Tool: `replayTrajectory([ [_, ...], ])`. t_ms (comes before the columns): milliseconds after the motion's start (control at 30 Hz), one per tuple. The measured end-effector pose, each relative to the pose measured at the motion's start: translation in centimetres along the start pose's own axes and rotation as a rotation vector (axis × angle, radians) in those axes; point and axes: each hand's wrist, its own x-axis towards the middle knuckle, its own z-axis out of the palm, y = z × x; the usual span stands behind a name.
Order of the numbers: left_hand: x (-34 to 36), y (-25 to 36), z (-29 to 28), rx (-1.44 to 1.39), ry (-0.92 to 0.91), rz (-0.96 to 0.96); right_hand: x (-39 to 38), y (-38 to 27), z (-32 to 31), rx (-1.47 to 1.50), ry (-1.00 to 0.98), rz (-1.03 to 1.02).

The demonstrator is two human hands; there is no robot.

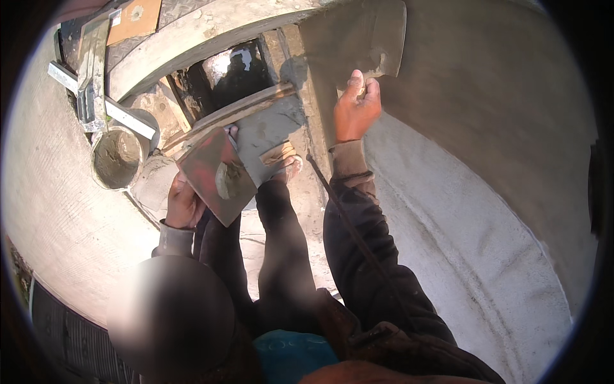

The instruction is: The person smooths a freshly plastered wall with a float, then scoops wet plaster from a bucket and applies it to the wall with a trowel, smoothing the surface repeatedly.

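My left hand [182,203] is closed on the edge of a square plasterer's hawk [208,163], tilted in front of my legs. A small dab of grey mortar [228,180] sits on its face. Farther up and to the right, my right hand [357,110] grips a plastering trowel [387,38], its broad, round-cornered blade against the wet grey plaster [473,83]. Some mortar [378,61] clings near the blade's lower edge. The trowel's handle is mostly hidden by my fingers.
A mortar-smeared bucket [96,160] stands left, near a metal bar [118,112] and worn boards [93,57]. Beyond my feet, a wooden plank [236,115] borders a dark opening [238,77]. Pale wall [435,211] curves along the right. A blurred round shape [169,313] covers the lower left.
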Motion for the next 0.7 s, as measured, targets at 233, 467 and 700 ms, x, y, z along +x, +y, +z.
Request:
replayTrajectory([
  [233,0.1,-0.2,-0.5,-0.047,-0.021,0.008,-1.0,2.6,0.5,-0.039,-0.129,0.024],
  [467,0.0,-0.7,-1.4,-0.024,0.003,-0.011,0.5,1.6,1.1,-0.111,-0.180,0.067],
  [700,0.2,-0.7,-0.7,-0.032,0.004,-0.015,0.6,1.1,1.7,-0.159,-0.108,0.028],
])
